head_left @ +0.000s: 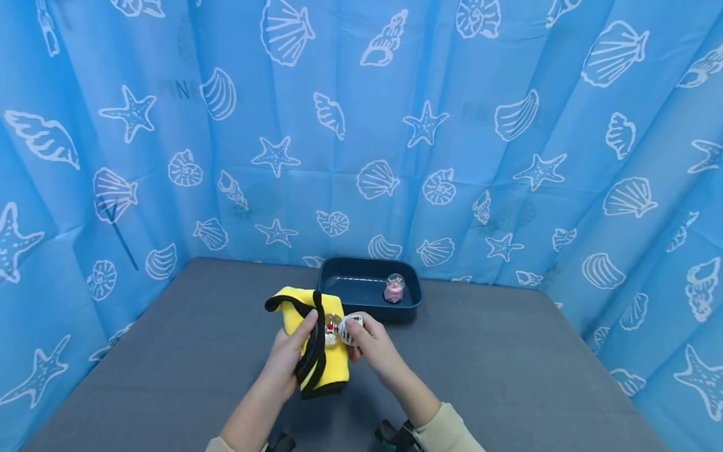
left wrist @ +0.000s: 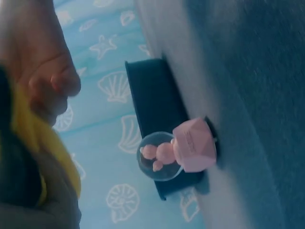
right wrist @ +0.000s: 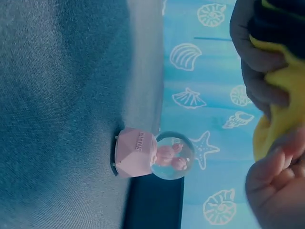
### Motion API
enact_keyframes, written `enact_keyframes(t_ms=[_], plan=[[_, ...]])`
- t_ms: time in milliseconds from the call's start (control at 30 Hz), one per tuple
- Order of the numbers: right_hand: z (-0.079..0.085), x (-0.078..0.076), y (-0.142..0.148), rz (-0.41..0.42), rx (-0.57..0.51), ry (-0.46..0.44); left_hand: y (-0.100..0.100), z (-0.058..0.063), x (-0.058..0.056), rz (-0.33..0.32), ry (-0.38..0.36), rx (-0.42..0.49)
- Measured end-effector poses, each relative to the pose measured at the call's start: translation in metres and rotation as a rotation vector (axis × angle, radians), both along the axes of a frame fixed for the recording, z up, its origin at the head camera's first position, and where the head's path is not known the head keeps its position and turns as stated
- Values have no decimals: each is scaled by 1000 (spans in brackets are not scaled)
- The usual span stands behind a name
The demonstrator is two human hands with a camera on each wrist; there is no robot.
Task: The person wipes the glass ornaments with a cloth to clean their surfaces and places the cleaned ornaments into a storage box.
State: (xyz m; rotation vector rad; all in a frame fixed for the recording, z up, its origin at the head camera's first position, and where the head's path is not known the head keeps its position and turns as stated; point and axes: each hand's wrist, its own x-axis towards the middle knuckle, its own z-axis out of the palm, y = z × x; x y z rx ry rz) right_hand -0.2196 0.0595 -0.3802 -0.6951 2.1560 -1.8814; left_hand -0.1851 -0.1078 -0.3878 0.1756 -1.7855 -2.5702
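My left hand (head_left: 287, 359) grips a folded yellow cloth (head_left: 334, 371) with black edging. A small snow globe (head_left: 332, 328) lies tilted sideways against the cloth, a red spot inside its glass. My right hand (head_left: 375, 349) pinches its white, dark-patterned base between thumb and fingers. Both hands are above the table, in front of the tray. In the wrist views the cloth (left wrist: 40, 129) shows at the edge, and the held globe is hidden. Below the hands, a pink snow globe (right wrist: 138, 152) with a faceted base stands on the table.
A dark blue rectangular tray (head_left: 339, 307) stands at the back of the grey table (head_left: 508, 364). Inside its right end sits a pink snow globe (head_left: 394, 290). Behind the table hangs a blue curtain (head_left: 350, 150) with white shells and starfish.
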Motion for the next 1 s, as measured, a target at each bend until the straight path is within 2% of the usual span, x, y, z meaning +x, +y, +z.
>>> enact_keyframes(t_ms=[133, 233, 300, 400, 567, 767, 900, 1000], plan=[[3, 3, -2, -53, 59, -67, 1, -1, 0, -88, 78, -119], [2, 5, -2, -41, 79, -102, 0, 0, 0, -141, 100, -167], [2, 5, -2, -21, 79, -133, 0, 1, -1, -154, 114, -173], [1, 5, -3, 13, 55, -164, 1, 2, -2, -134, 132, -161], [-1, 6, -6, 38, 40, -181, 5, 2, 0, -49, 134, -114], [-5, 8, -9, 28, 39, -214, 6, -2, 1, 52, 72, -109], [-7, 8, -10, -2, 39, -227, 6, -3, -1, 68, 49, -114], [-8, 9, -11, -37, 45, -210, 5, -4, -4, 93, -4, -68]])
